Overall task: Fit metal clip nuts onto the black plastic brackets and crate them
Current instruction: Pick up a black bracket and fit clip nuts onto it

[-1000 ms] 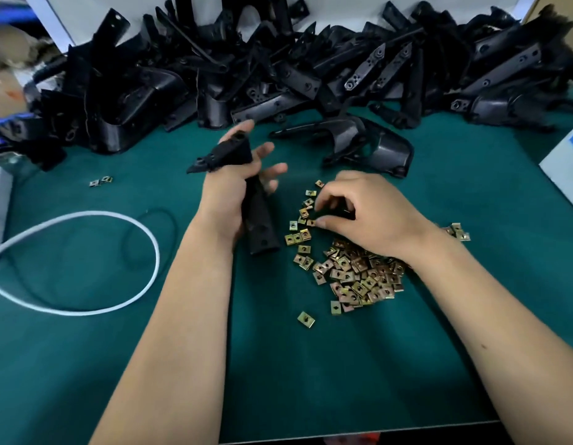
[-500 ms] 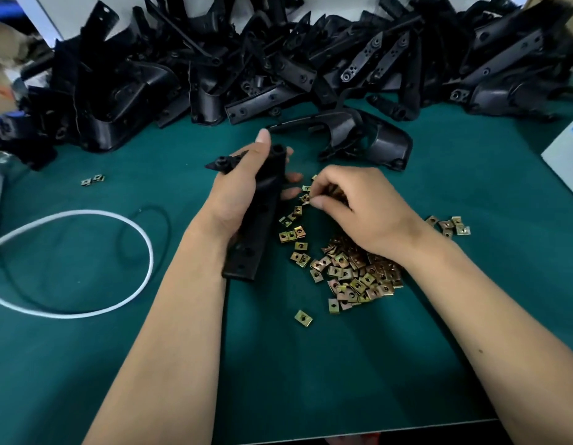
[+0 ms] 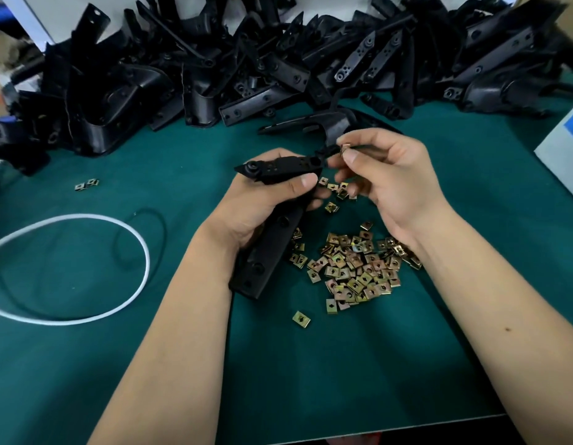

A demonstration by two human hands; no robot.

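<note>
Left hand (image 3: 262, 200) grips the black bracket (image 3: 278, 220), steadying its tab. Right hand (image 3: 388, 181) pinches a clip nut (image 3: 345, 150) beside it, aligned for sliding on.

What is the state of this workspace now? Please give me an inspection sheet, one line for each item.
Surface: green mat.
Job's things: left hand grips a black bracket; right hand pinches one clip nut at the bracket's upper end; loose clip nuts lie heaped below; bracket pile along the far edge.
Clutter: two stray nuts at left.
Grippers: both hands holding.
Cables: white loop, thin black loop.
Surroundings: white box at right; no crate seen.
</note>
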